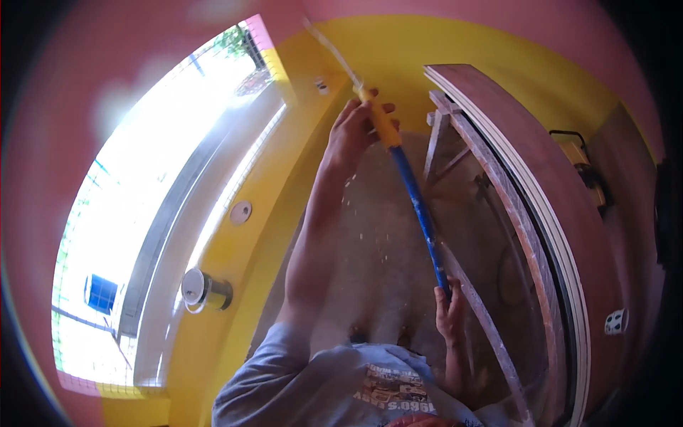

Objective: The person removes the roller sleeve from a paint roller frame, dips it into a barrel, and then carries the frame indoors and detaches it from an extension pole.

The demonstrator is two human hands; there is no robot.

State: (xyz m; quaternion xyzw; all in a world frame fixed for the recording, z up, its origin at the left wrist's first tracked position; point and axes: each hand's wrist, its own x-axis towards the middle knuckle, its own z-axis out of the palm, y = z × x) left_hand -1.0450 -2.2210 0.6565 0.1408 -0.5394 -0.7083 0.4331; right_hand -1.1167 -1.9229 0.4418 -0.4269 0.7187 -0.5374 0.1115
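A long blue extension pole [415, 206] slants up and away in front of me. Its upper part is a yellow handle [384, 127] from which a thin pale rod [331, 48] reaches toward the pink surface above, like a paint roller's frame. No roller head can be made out. My left hand [348, 130] curls around the yellow handle, some fingers showing on its far side. Lower down, my right hand [449, 313] grips the blue pole near its bottom end.
A mesh-covered window opening [142, 192] lies left; on its yellow ledge [249, 249] are a metal can [206, 290] and a round lid [240, 212]. Right, long boards [526, 149] rest on a wooden trestle [437, 135], with a spotted cup [615, 322] on top. My feet stand on the grey floor [363, 235].
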